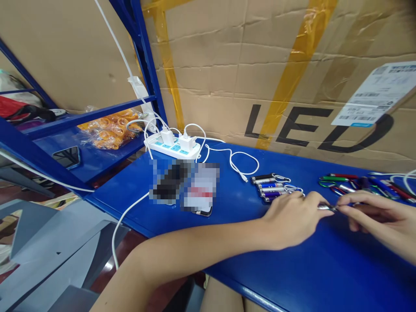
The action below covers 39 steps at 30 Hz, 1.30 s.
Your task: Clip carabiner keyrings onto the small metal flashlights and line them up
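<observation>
My left hand [290,221] is closed around a small keychain flashlight [325,207]; only its shiny silver end shows past the fingers, and the rest is hidden. My right hand [373,212] pinches the tip of that end between thumb and forefinger, its other fingers curled beneath. Just beyond my left hand lies a row of small metal flashlights [271,187] in black, silver, blue and purple, some with carabiner clips. Behind my right hand is a loose heap of similar flashlights [339,177] in red, green, blue and purple, with coloured clips among them.
A white power strip [175,148] with plugged-in chargers and white cables [247,160] stands at the back of the blue table [292,277]. Two blurred phones [170,184] lie before it. A large cardboard box [227,78] walls the back. Orange parts in plastic [112,128] rest at left.
</observation>
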### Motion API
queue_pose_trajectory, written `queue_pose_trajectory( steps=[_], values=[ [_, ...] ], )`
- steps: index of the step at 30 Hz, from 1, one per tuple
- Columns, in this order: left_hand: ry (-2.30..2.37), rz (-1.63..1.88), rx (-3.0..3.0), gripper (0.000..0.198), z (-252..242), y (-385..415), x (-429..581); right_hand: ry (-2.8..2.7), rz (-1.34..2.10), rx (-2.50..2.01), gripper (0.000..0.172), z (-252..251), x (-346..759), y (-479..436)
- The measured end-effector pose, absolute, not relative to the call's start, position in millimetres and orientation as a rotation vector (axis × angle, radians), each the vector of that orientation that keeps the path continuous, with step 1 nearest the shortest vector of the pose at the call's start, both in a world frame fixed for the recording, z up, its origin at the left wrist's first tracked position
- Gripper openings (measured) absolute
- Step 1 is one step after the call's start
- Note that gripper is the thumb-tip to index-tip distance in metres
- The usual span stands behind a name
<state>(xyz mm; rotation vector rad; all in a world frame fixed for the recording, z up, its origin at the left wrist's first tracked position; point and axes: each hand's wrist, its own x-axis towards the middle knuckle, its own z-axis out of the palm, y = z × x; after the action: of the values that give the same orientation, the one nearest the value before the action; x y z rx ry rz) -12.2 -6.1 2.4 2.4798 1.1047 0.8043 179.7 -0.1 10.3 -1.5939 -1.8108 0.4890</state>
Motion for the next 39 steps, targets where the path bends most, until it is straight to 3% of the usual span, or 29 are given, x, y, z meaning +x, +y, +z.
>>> queue_pose_trajectory(
  steps=[8, 16, 26, 32, 39],
  values=[
    [1.096, 0.799, 2.576, 0.025, -5.7, -0.3, -12.9, -2.162, 0.175, -1.648, 0.063, 13.2, 184.0, -1.5],
    [0.92, 0.713, 2.683, 0.016, -5.9, 5.7, -10.8, -2.419, 0.628, -1.61, 0.041, 21.0, 183.5, -2.1],
    [0.835, 0.684, 2.817, 0.019, -4.5, 2.4, -11.2, -2.399, 0.795, -1.356, 0.031, 23.8, 184.4, -5.3],
    [0.842, 0.729, 2.759, 0.015, -1.7, 2.7, -10.3, -2.42, 0.597, -1.327, 0.026, 21.6, 184.5, -6.2],
    [0.81, 1.021, 2.493, 0.015, -6.4, 6.6, -9.8, -2.244, 0.405, -1.295, 0.025, 26.5, 183.7, -7.8]
  ],
)
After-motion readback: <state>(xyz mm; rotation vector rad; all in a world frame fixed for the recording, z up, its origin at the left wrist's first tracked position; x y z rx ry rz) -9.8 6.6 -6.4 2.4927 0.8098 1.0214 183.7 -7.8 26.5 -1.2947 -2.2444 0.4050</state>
